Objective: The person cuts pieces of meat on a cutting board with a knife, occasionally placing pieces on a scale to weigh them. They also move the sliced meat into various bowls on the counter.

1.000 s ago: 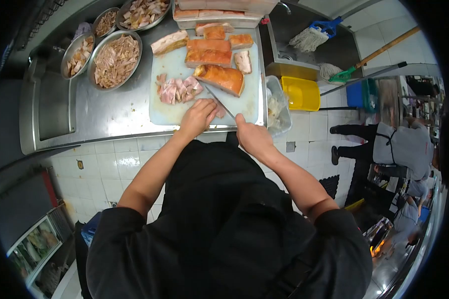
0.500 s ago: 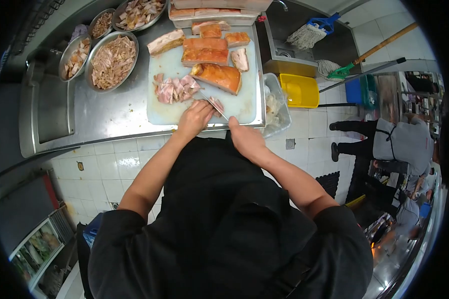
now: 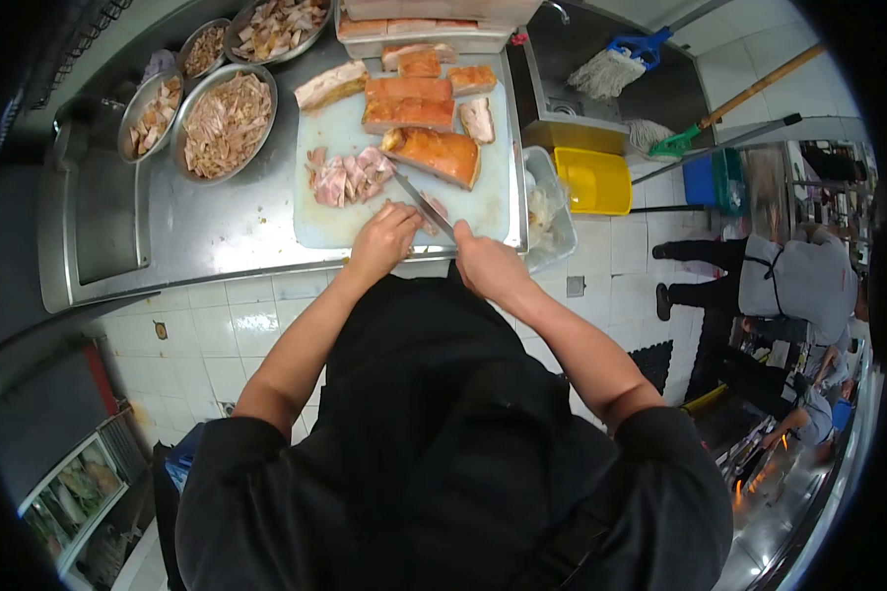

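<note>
My right hand [image 3: 486,264] grips the handle of a knife [image 3: 425,204], whose blade points away over the pale cutting board [image 3: 337,223]. My left hand [image 3: 387,237] presses down on a small piece of meat [image 3: 434,209] at the board's near edge, right beside the blade. A pile of sliced meat [image 3: 350,176] lies in the middle of the board. A large orange-skinned slab of roast pork [image 3: 434,154] sits just beyond the knife tip, with more slabs [image 3: 409,102] behind it.
Metal bowls of chopped meat [image 3: 227,119] stand left of the board on the steel counter [image 3: 207,227]. A clear plastic tub [image 3: 545,209] sits at the board's right. A yellow bucket [image 3: 593,180] and mops [image 3: 621,69] are on the right. Another person [image 3: 788,286] stands on the floor at right.
The knife has gone down through the small piece and lifted again, and my right hand has shifted slightly with each stroke. My left hand stays on the meat.
</note>
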Demonstrator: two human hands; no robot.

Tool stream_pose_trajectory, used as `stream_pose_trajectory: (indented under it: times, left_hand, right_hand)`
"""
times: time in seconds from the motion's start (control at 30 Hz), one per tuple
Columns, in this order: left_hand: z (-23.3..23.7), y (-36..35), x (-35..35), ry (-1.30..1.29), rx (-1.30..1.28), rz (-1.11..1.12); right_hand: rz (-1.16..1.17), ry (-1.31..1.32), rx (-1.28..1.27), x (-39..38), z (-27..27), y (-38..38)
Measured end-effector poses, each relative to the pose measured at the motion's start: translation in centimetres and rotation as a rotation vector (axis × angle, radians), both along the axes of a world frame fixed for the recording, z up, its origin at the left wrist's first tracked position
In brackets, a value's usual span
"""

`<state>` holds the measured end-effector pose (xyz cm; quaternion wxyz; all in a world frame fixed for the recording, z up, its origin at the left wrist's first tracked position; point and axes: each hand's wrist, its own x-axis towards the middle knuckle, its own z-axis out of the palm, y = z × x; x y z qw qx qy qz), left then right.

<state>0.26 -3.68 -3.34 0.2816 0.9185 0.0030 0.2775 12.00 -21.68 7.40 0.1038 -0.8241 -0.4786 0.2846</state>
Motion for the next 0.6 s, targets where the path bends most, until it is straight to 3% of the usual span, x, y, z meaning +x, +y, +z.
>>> stream_pose_trajectory:
  times: [0.07, 0.2, 0.43, 0.5, 0.53, 0.6]
  left_hand:
    - [0.2, -0.4, -0.7, 0.019, -0.018, -0.023]
    - [-0.9, -0.6, -1.0, 0.016, -0.007, -0.006]
    - [0.0, -0.9, -1.5, 0.133, -0.129, -0.012]
    - [1.5, -1.6, -1.0, 0.168, -0.266, 0.097]
    - [1.8, -1.7, -0.5, 0.165, -0.262, 0.098]
    - [2.2, -1.8, -0.1, 0.324, -0.253, 0.107]
  right_hand:
    - [0.002, 0.032, -0.071, -0.9, 1.6, -1.0]
    - [-0.058, 0.003, -0.039, -2.7, -2.5, -1.5]
    - [-0.169, 0.200, 0.142, 0.3, -4.1, -5.5]
    - [-0.163, 0.272, 0.393, 1.0, -4.1, -8.7]
    - [-0.162, 0.271, 0.397, 0.9, -3.7, -9.7]
    - [-0.536, 0.688, 0.115, 0.6, -2.7, -11.0]
